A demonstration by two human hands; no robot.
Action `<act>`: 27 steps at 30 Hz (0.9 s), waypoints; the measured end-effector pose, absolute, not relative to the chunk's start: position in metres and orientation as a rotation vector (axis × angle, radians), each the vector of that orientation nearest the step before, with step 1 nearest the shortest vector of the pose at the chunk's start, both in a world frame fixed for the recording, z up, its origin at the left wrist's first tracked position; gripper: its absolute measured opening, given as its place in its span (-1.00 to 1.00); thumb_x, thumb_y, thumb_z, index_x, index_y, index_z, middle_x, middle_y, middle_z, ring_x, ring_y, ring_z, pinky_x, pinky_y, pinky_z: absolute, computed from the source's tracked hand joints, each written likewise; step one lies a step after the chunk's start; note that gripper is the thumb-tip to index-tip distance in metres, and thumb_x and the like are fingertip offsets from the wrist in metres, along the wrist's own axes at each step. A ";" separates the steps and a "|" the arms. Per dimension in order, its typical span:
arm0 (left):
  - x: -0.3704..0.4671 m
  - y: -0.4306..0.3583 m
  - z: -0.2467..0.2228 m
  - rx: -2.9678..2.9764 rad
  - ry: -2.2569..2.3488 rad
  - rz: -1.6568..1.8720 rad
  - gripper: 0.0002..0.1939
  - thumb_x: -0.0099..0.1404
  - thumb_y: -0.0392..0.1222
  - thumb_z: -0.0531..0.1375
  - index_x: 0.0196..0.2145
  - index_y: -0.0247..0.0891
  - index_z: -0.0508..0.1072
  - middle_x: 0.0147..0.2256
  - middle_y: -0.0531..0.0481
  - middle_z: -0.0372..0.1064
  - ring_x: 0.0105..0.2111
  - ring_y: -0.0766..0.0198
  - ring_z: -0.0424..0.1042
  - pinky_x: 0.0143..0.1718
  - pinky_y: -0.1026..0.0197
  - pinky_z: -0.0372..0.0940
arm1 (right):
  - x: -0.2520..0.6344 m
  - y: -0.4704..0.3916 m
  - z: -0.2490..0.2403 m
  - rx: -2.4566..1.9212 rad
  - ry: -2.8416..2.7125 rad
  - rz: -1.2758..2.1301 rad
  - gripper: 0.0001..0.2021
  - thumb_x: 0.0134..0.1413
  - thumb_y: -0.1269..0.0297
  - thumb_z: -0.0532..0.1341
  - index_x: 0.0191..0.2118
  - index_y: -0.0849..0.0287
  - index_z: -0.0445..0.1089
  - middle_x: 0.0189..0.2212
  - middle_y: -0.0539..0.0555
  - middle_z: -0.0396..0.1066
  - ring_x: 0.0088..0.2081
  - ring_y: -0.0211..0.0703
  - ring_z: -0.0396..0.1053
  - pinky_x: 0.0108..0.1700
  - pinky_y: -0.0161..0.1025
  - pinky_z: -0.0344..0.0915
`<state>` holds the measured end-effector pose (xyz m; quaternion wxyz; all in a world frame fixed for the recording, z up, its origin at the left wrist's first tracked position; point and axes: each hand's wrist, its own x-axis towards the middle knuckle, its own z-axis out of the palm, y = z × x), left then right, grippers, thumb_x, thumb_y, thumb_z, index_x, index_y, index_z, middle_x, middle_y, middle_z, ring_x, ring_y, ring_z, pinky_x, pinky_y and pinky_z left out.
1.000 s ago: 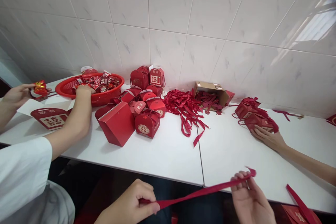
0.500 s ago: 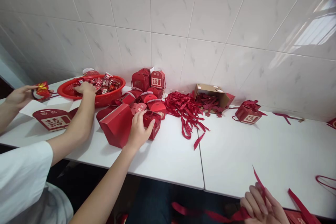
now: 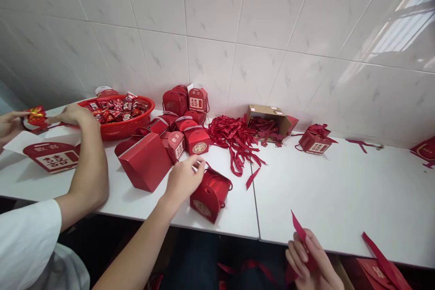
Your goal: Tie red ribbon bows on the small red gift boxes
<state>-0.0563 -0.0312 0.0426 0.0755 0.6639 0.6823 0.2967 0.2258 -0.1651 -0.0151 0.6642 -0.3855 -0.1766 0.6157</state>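
Note:
My left hand [image 3: 185,179] pinches the top of a small red gift box [image 3: 209,197] with a gold round emblem, by its cord or upper edge. The box is tilted near the front of the white table [image 3: 234,217]. At the lower right, my right hand [image 3: 314,258] is closed on a red ribbon [image 3: 298,226]. One pointed end sticks up past the fingers, and more ribbon trails below the table edge. Left of my left hand stands a larger plain red box [image 3: 146,163]. Behind it sit several small red boxes [image 3: 197,140].
At left, a co-worker's hands [image 3: 76,115] are by a red basket [image 3: 125,129] of wrapped sweets and an open box [image 3: 54,156]. A ribbon heap [image 3: 234,138] and a cardboard box [image 3: 288,127] lie along the tiled wall. A tied box [image 3: 315,139] stands farther right.
My left hand has drawn the small gift box away from the group, rightward and toward me. My right hand, with the ribbon, has shifted left. The co-worker's right hand has left the basket.

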 end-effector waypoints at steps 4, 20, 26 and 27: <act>-0.066 -0.041 0.049 1.972 2.302 1.284 -0.82 0.26 -0.09 0.06 -0.28 -0.22 0.37 -0.25 -0.12 0.40 -0.23 0.05 0.36 -0.26 0.11 0.24 | 0.220 -0.162 -0.014 -0.924 -0.475 1.399 -0.72 -0.05 0.13 0.31 -0.51 0.16 0.25 -0.60 -0.08 0.13 -0.62 -0.41 -0.03 -0.57 -0.36 0.01; -0.006 -0.070 0.065 2.167 1.450 0.895 -0.83 0.25 -0.11 0.12 -0.39 -0.20 0.46 -0.30 -0.05 0.37 -0.23 0.14 0.35 -0.12 0.07 0.26 | 0.209 -0.163 -0.021 -0.897 -0.507 1.419 -0.74 -0.08 0.13 0.33 -0.51 0.18 0.30 -0.62 -0.06 0.17 -0.61 -0.39 0.03 -0.55 -0.39 -0.02; -0.051 -0.071 0.059 2.167 1.125 0.942 -0.72 0.26 -0.22 0.11 -0.06 -0.09 0.40 0.09 -0.06 0.21 0.12 0.14 0.20 0.15 0.08 0.12 | 0.203 -0.164 -0.024 -0.910 -0.534 1.424 -0.71 -0.15 0.07 0.37 -0.54 0.15 0.34 -0.54 0.01 0.30 -0.43 -0.23 0.25 -0.35 -0.31 0.21; -0.057 -0.068 0.050 2.154 1.176 0.912 -0.71 0.26 -0.22 0.11 -0.05 -0.10 0.38 0.11 -0.07 0.19 0.12 0.14 0.20 0.14 0.08 0.14 | 0.200 -0.165 -0.026 -0.920 -0.530 1.447 -0.72 -0.16 0.07 0.37 -0.54 0.15 0.35 -0.53 0.02 0.31 -0.41 -0.21 0.27 -0.34 -0.30 0.22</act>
